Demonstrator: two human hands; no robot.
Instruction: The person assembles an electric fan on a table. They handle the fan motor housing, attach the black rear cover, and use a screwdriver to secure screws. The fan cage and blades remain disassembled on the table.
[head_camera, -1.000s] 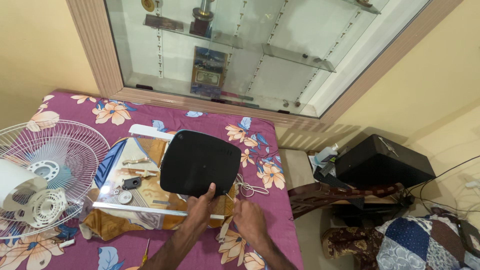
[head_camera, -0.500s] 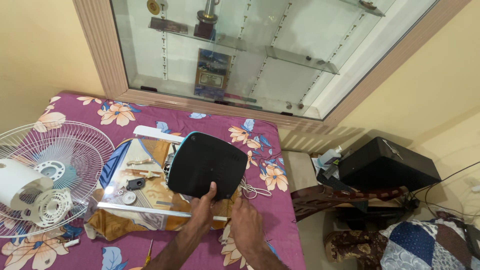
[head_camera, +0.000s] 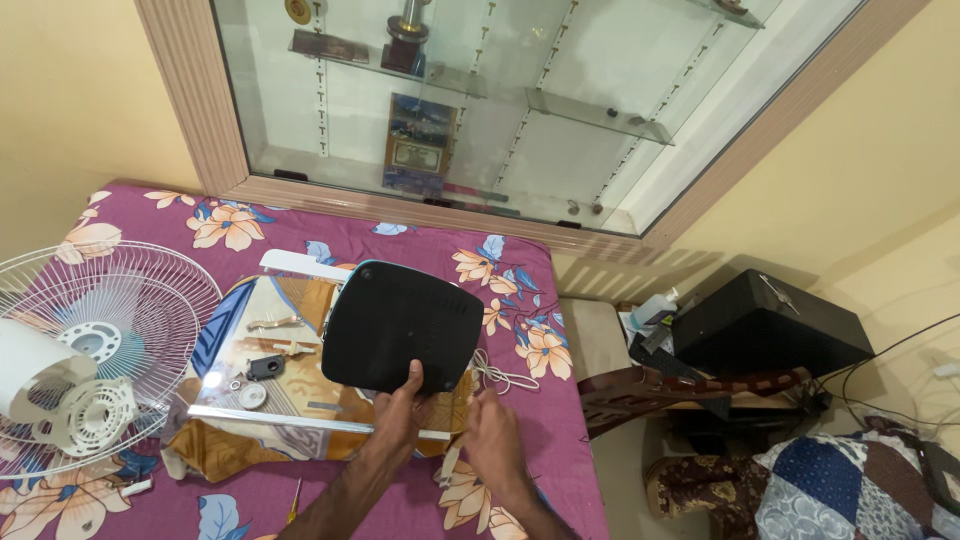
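Note:
My left hand (head_camera: 403, 412) grips the near edge of a black rounded-square base plate (head_camera: 400, 325) with a light blue rim, holding it tilted up over the tray. My right hand (head_camera: 494, 438) is just right of it, low over the cloth near a thin white cord (head_camera: 497, 377), fingers curled; whether it pinches anything I cannot tell. Under the plate lies a glossy patterned tray (head_camera: 262, 375) carrying small parts: a dark piece (head_camera: 263, 367), a round washer (head_camera: 250, 397) and a brass-coloured bracket (head_camera: 272, 324).
A white wire fan guard (head_camera: 130, 310) and white fan motor housing (head_camera: 45, 390) lie at the left on the purple floral cloth (head_camera: 400, 245). A yellow-handled screwdriver (head_camera: 293, 500) lies near my left forearm. A glass-fronted wall cabinet (head_camera: 480, 110) is behind; a black case (head_camera: 765, 330) and clutter at right.
The black plate stays in my left hand and has shifted only slightly. My right hand has moved a little along the cloth beside it. The camera view wobbled.

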